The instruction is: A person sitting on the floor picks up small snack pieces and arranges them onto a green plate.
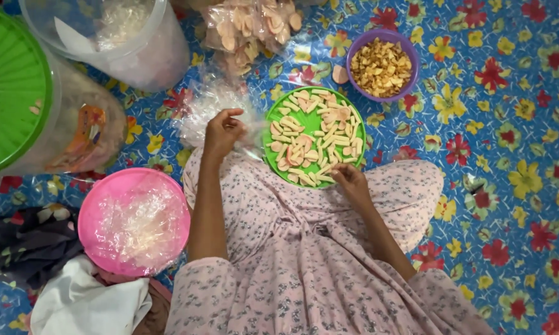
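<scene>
Nearest, at 6 o'clock: lap in a pink flowered dress (304, 260), seated on a blue floor mat (509, 124) printed with red and yellow flowers. At 8 o'clock: pink bowl (133, 220) holding crumpled clear plastic, with a heap of dark and white cloth (62, 285) just beside it at 7 o'clock.

Centre: right hand (349, 180), fingers curled and pinching at the snack pieces on the near rim of the green plate (315, 136) — exact piece in the grip too small to tell. Plate resting against the knees, covered with pale sticks and pinkish chips.

At 10 o'clock of the plate: left hand (222, 131), fingers closed on the mouth of a clear plastic bag (214, 111), bag lying on the mat and touching the plate's left edge.

Farther, at 1 o'clock: purple bowl (382, 65) of yellowish fried bits, one loose chip (340, 74) just beside it. At 12 o'clock: sealed packets of chips (251, 28). At 11 o'clock: clear tub (115, 37) — at 9 o'clock, a large jar with green lid (12, 87), lying on its side.
</scene>
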